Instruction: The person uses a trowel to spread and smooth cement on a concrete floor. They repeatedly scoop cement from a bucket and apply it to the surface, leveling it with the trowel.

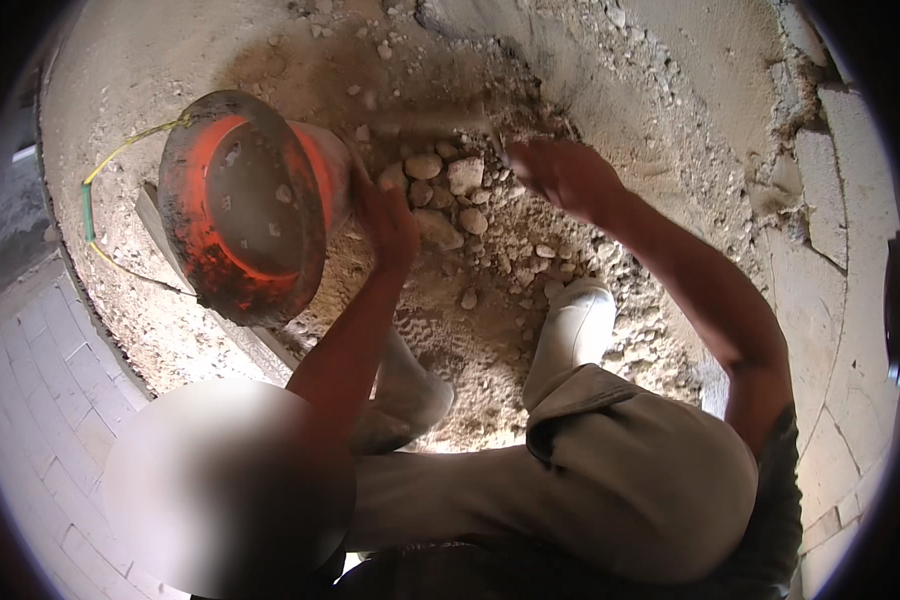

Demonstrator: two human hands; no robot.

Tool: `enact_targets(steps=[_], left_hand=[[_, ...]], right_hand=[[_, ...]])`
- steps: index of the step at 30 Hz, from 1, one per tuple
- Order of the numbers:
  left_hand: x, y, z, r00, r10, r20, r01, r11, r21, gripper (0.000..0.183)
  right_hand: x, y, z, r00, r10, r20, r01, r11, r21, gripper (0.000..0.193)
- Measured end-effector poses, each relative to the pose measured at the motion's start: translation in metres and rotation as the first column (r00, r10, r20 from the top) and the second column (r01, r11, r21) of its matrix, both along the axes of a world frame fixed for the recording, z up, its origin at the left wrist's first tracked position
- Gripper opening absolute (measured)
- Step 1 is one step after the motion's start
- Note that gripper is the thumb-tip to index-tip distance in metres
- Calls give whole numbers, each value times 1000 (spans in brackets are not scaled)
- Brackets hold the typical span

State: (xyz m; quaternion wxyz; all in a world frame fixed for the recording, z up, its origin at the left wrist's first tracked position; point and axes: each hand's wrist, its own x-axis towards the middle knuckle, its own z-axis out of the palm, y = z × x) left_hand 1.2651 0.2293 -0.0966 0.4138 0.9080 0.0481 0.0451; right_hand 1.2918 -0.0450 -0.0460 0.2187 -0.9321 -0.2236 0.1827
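Observation:
On the left, an orange bucket (310, 150) with a dark, crusted rim is tipped over. Its mouth faces up and left, and grey residue with a few small stones shows inside. My left hand (388, 222) grips the bucket's outer side near its base, the fingers partly hidden. To the right, my right hand (568, 180) is closed and blurred above the rubble. A faint smeared streak extends left from it, perhaps a tool, too blurred to name. Between my hands lies a heap of rounded stones (440, 195) on loose earth.
The bucket's yellow wire handle (88, 185) has a green grip and hangs out leftward. A board (160, 235) lies under the bucket. My white boots (575, 325) stand in the rubble. A cracked block wall (820, 200) runs along the right; pale blocks (55, 370) lie at lower left.

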Motion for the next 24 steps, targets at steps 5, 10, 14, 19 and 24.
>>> enact_targets(steps=[5, 10, 14, 19, 24], left_hand=[[-3, -2, 12, 974, -194, -118, 218, 943, 250, 52], [-31, 12, 39, 878, -414, -240, 449, 885, 119, 49], [-62, 37, 61, 755, -631, -179, 645, 764, 26, 52], [-62, 67, 59, 653, -619, -435, 727, 675, 130, 60], [-66, 54, 33, 820, -501, -277, 569, 765, 302, 62]], right_hand=[[-107, -22, 23, 977, -113, -178, 109, 994, -30, 24], [-163, -5, 66, 941, -229, -251, 239, 971, 10, 35], [-207, -3, 103, 914, -274, -298, 261, 962, -81, 35], [-236, -25, 102, 863, -489, -126, 482, 872, -82, 30], [-280, 31, 41, 704, -708, -60, 710, 698, 90, 34]])
